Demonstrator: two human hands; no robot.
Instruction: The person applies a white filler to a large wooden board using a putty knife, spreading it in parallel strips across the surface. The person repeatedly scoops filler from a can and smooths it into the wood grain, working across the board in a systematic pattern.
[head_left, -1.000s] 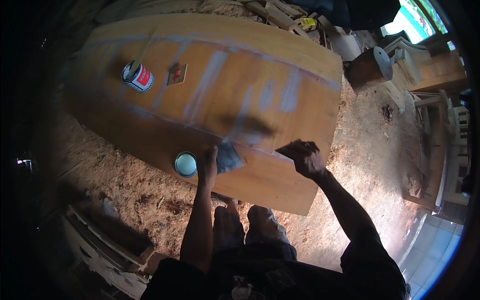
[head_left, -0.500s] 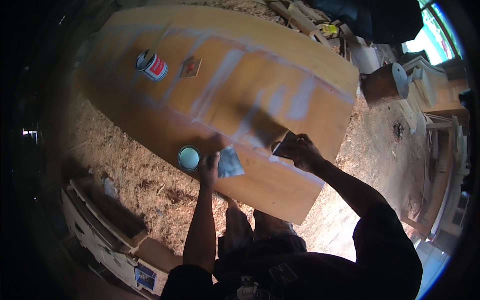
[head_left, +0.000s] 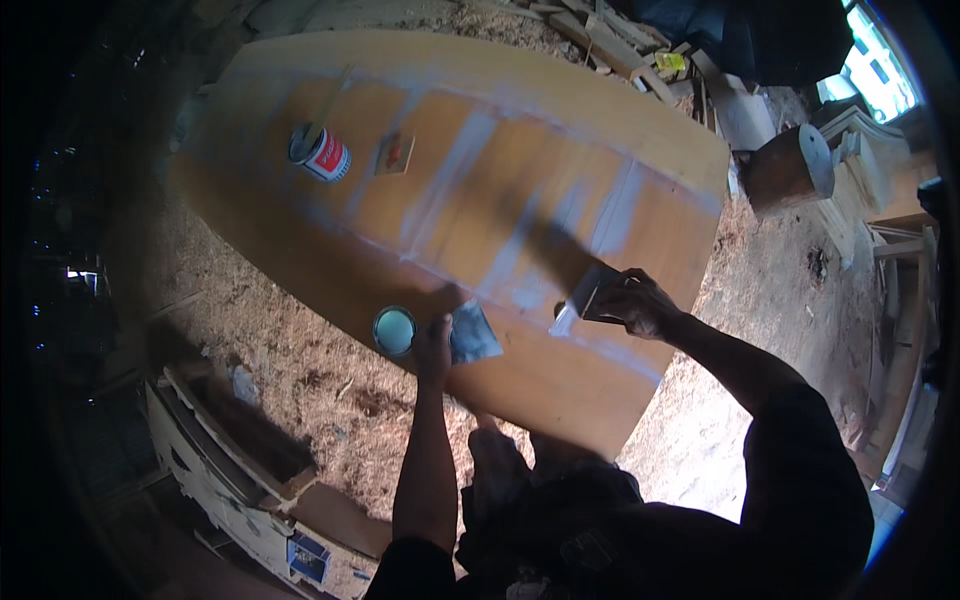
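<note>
A large tan wooden panel (head_left: 330, 215) lies before me, crossed by pale grey-white smears along its seams. My right hand (head_left: 643, 305) grips a dark flat scraper (head_left: 590, 290) against the panel, with a pale streak (head_left: 565, 320) at its lower corner. My left hand (head_left: 434, 348) holds a grey metal plate (head_left: 473, 332) by its left edge, low over the panel's near side. Just left of that hand is an open round tin (head_left: 394, 330) with pale greenish-white contents. Some fingers of both hands are hidden.
Farther left stand a red-and-white can (head_left: 327, 157) with a stick in it and a small square board (head_left: 394, 155) bearing a red patch. Wood scraps (head_left: 610, 45) lie beyond the panel. A log-like cylinder (head_left: 790, 170) sits right; shavings (head_left: 330, 385) cover the floor.
The whole view has shifted, so the panel sits slightly right and lower. My right hand has moved a little right with the scraper, and the pale streak beside it shows longer.
</note>
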